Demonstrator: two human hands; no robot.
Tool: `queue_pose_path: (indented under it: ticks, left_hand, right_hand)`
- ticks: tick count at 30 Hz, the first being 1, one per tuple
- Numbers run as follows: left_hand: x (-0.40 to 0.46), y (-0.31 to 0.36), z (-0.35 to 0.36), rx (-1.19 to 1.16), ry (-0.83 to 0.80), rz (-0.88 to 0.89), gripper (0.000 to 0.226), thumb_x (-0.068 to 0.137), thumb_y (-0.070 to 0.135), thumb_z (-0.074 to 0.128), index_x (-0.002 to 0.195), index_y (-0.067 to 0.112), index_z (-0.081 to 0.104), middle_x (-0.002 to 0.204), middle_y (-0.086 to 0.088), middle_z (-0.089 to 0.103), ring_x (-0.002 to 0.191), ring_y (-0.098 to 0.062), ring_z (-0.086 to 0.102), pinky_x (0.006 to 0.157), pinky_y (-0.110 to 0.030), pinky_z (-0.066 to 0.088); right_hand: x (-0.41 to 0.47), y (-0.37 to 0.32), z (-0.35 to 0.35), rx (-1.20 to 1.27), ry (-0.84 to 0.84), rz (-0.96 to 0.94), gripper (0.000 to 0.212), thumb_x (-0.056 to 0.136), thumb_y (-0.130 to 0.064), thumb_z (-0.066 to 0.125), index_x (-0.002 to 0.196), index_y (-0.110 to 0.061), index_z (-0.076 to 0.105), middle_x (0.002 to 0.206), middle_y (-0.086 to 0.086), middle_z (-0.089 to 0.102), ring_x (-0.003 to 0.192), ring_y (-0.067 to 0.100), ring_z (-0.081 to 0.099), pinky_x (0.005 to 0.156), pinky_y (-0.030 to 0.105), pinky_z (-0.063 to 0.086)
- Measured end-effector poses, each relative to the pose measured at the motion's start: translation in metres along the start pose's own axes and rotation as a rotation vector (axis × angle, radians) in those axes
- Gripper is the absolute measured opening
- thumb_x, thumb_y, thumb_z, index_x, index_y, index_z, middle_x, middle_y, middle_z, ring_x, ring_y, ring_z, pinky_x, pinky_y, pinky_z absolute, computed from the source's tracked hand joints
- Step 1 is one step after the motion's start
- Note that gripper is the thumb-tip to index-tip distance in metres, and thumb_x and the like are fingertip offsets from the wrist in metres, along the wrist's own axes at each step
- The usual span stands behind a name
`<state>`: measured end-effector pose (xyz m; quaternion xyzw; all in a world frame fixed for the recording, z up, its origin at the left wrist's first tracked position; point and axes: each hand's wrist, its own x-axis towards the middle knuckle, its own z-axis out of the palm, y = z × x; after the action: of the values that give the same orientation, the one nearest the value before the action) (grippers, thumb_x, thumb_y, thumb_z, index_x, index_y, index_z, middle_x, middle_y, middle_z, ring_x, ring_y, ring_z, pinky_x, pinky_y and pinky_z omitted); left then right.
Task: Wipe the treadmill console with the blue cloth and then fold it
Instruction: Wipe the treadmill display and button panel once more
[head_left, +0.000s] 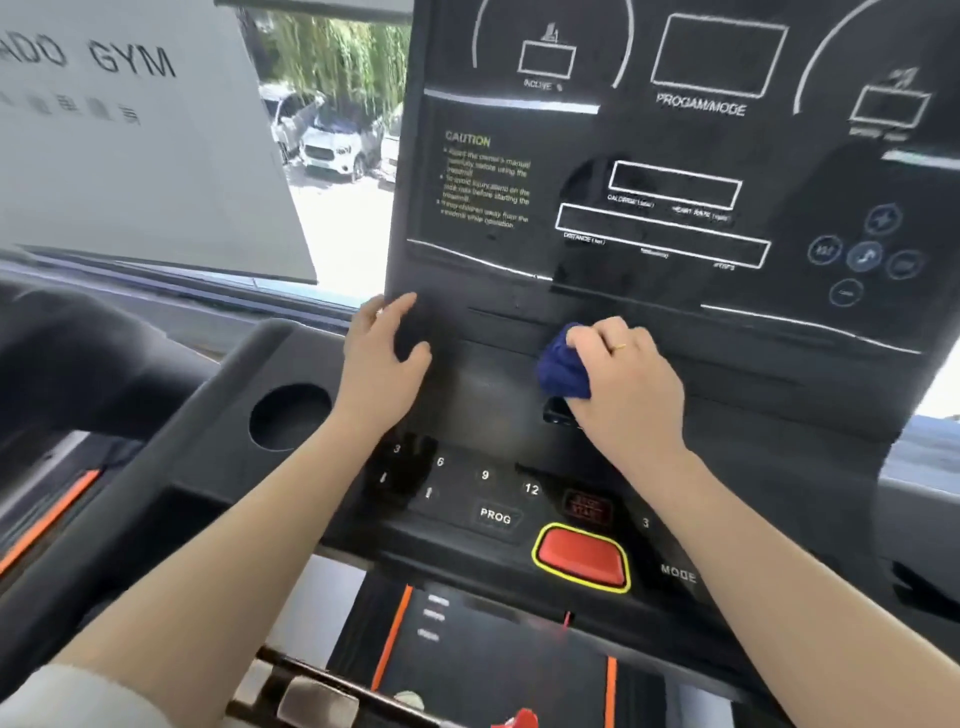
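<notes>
Dark navy blue cloth (561, 366) against a black treadmill console (649, 332) printed with white outlines and yellow caution text. Near the console's front edge, a red stop button (581, 557) ringed in yellow.

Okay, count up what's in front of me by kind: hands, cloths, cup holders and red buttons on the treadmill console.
Hands: 2, left hand and right hand
Blue cloth: 1
Round cup holder: 1
Red button: 1
Total: 5
</notes>
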<state>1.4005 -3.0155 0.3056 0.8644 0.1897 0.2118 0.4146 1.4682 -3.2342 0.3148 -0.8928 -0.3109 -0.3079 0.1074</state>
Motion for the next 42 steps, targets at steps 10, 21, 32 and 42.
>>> queue_pose_path:
  ticks: [10, 21, 32, 42]
  left_hand:
    - [0.051, -0.022, -0.018, -0.315, -0.198, -0.048, 0.054, 0.093, 0.014, 0.034, 0.133, 0.050, 0.037, 0.129, 0.013, 0.056, 0.115, -0.014, 0.053, 0.105, -0.034, 0.036]
    - [0.062, -0.046, -0.024, -0.429, -0.268, -0.009, 0.059, 0.093, 0.006, 0.040, 0.139, 0.042, 0.036, 0.117, 0.022, 0.057, 0.100, 0.017, 0.051, 0.082, -0.005, 0.041]
    - [0.075, -0.052, -0.033, -0.386, -0.315, 0.029, 0.059, 0.091, 0.003, 0.050, 0.136, 0.041, 0.042, 0.108, 0.026, 0.057, 0.100, 0.016, 0.052, 0.075, -0.004, 0.043]
    - [0.078, -0.056, -0.034, -0.386, -0.334, 0.060, 0.060, 0.089, 0.004, 0.052, 0.135, 0.042, 0.043, 0.118, 0.012, 0.060, 0.106, 0.002, 0.056, 0.085, -0.010, 0.043]
  right_hand:
    - [0.034, -0.106, 0.054, 0.030, -0.030, -0.276, 0.037, 0.078, -0.007, 0.032, 0.093, -0.013, 0.065, 0.088, 0.006, 0.062, 0.080, 0.027, 0.054, 0.059, 0.033, 0.046]
    - [0.017, -0.071, 0.053, -0.117, 0.087, -0.089, 0.045, 0.059, 0.000, 0.053, 0.100, -0.018, 0.052, 0.100, 0.006, 0.048, 0.075, 0.025, 0.039, 0.053, 0.028, 0.031]
    - [0.029, -0.122, 0.072, 0.209, -0.248, -0.387, 0.050, 0.071, -0.022, 0.069, 0.120, -0.019, 0.059, 0.123, 0.010, 0.052, 0.098, 0.032, 0.043, 0.078, 0.040, 0.048]
    - [0.056, -0.079, 0.077, -0.064, 0.106, -0.472, 0.053, 0.076, 0.003, 0.051, 0.117, -0.028, 0.064, 0.111, 0.002, 0.042, 0.079, 0.024, 0.042, 0.069, 0.037, 0.035]
